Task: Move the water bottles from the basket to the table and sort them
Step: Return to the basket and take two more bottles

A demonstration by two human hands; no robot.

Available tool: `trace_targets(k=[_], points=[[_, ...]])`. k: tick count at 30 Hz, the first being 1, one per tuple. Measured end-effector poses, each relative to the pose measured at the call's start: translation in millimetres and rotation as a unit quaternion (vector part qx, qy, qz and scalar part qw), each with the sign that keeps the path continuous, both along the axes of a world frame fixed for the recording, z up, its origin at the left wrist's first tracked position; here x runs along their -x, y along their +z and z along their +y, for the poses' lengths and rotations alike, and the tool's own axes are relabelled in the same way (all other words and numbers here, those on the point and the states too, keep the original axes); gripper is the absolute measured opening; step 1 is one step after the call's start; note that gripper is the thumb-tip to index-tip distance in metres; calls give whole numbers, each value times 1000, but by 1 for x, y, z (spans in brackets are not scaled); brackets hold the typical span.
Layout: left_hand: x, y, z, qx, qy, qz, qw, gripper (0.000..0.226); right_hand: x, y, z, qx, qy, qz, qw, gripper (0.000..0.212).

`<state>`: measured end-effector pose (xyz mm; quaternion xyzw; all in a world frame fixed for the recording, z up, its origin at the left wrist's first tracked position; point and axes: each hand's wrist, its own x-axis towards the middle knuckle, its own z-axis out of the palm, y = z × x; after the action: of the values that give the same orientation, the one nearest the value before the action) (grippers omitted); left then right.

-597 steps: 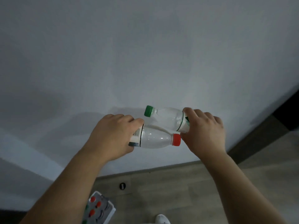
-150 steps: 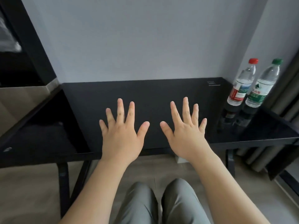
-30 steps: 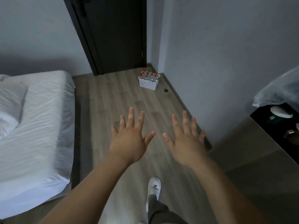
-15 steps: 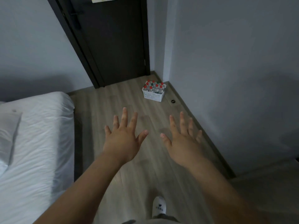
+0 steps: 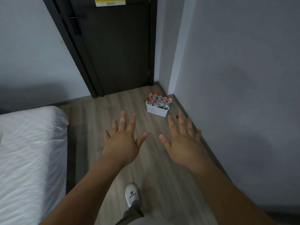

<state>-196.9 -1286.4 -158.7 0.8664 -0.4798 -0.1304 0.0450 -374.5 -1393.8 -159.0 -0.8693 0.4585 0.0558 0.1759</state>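
A white slatted basket (image 5: 156, 110) stands on the wooden floor near the wall corner, ahead and slightly right. Several clear water bottles (image 5: 159, 101) stand upright in it, most with red caps and a few with green caps. My left hand (image 5: 124, 140) and my right hand (image 5: 181, 141) are stretched out in front of me with fingers spread, palms down, holding nothing. Both hands are well short of the basket. The table is out of view.
A bed with white sheets (image 5: 30, 156) fills the left side. A dark closed door (image 5: 116, 46) stands ahead, with grey walls on both sides. A small dark object (image 5: 177, 117) lies on the floor beside the basket. My white slipper (image 5: 131, 196) steps on the floor strip.
The view has turned from the table toward the door and moved closer to the basket, which now looks larger. Both hands stay spread and empty.
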Motion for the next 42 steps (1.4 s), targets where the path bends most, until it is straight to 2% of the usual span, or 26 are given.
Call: trace_targets(k=[10,16,24,34,38,42], points=[[-145,23,-122,3,-60,9,998,82,-132,9,-99,35,-51,26,998,79],[-181,8,-195,-2,-101,14,995,82,-174,2,-159,24,-87,40,995,89],[-227,-10,-310,-40,-128,1,991,81,-220,-42,-271,17,-131,15,991,85],[-289,-3,-447,-56,-116,10,992,83,-279,-51,-412,18,-131,8,991,85],[-314,-11,-485,-65,-118,22,991,89,-305,-59,-450,36,-132,9,991,95],[-343,-26,-525,-68,-141,35,987,82,-330,-71,-483,34,-141,21,989,95]])
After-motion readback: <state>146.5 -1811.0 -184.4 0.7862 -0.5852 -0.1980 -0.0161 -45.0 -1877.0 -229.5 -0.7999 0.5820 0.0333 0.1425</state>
